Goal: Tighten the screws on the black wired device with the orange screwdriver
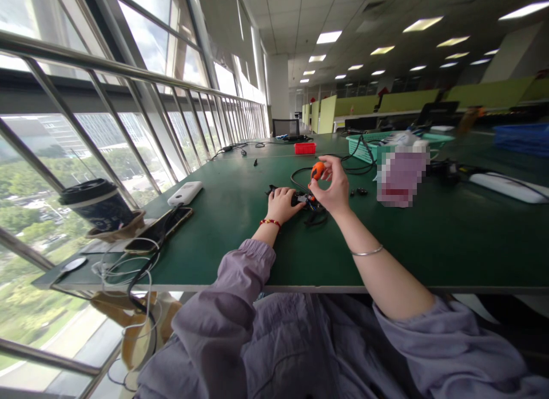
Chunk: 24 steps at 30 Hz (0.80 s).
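Head view: inside the bench's near edge, the right hand [335, 186] pinches an orange knob [318, 169]; the left hand [281, 204] covers black parts [315, 206] — its grip unclear — and a green basket [361, 149] holds white plastic [401, 138].

Left hand [281, 203]: centre of frame, palm down, fingers lightly bent, thumb extended rightward. Left forearm [244, 270]: sleeved almost to the wrist, slanting up from lower left of centre. Right hand [337, 184]: right of centre, set higher, thumb and fingers curved in a pinch. Right forearm [392, 273]: bare, slanting up-left from lower right, sleeve pushed toward elbow.
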### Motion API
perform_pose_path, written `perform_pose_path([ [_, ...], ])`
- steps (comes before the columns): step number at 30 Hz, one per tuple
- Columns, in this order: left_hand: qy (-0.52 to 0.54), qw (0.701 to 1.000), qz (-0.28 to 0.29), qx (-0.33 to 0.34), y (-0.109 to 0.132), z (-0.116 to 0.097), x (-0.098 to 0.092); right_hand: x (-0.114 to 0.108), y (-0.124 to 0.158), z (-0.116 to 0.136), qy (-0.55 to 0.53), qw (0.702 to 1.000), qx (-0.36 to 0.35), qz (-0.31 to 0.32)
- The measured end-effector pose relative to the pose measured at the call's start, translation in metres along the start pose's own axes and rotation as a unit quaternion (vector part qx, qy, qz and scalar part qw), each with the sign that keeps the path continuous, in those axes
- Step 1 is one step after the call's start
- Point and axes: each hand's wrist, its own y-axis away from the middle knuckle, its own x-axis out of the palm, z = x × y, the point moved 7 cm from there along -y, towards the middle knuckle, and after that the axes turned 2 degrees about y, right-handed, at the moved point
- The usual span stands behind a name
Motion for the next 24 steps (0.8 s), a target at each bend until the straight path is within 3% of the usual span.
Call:
perform_pose_path([
  [10,0.002,1.000,-0.002,0.004,0.0000,-0.0004,0.0008,-0.0018,0.0032,0.0002,0.070,0.995,0.069,0.013],
  [18,0.000,1.000,-0.006,0.005,0.0002,0.0003,0.0010,-0.0008,0.0000,-0.0009,0.013,1.000,0.015,-0.007],
  [24,0.001,1.000,-0.010,0.003,0.0005,0.0002,0.0003,-0.0016,0.0026,-0.0069,0.079,0.992,0.100,0.000],
])
